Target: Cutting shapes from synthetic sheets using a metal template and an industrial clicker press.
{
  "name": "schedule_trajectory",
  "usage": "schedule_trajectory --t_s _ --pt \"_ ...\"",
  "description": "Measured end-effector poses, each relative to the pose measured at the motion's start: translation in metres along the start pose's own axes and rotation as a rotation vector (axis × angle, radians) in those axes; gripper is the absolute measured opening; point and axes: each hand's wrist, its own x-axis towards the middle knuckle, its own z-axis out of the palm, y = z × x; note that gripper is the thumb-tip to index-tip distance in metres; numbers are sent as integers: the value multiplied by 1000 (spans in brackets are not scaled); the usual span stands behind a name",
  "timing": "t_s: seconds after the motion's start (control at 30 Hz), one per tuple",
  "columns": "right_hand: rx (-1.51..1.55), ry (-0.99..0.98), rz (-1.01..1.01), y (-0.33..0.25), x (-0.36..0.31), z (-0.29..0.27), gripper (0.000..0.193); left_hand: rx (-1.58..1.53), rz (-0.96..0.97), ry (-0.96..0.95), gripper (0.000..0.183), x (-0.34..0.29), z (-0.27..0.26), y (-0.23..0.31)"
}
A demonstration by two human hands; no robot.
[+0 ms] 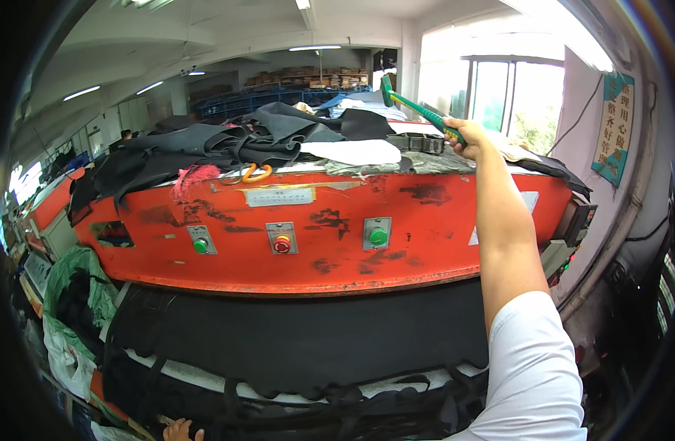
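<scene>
My right hand [464, 141] reaches up above the red machine, closed round the grip of a green hammer [418, 108] with yellow on its handle. The hammer points away to the left, its head at the far end. Low at the frame's bottom edge, my left hand [181, 431] rests on black sheet material, fingers apart and partly cut off by the edge. A wide black sheet [301, 338] lies under the machine's front. Nearer to me it turns into cut black strips [337, 411], with a pale surface showing through the gaps.
The red machine front [315, 257] carries two green buttons and a red one [281, 245]. Black sheet scraps [279, 132], a white piece [352, 151] and orange-handled scissors [256, 173] lie on top. A green sack [76, 294] stands left; a control box [576, 220] sits right.
</scene>
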Motion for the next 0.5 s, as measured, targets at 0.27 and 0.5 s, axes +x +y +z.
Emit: schedule_trajectory --t_s 0.27,0.5 --pt "250 -213 -311 -25 -41 36 23 -278 97 382 48 -1 63 -47" --pt "187 -666 -479 46 -235 146 40 -211 187 324 50 6 68 -65"
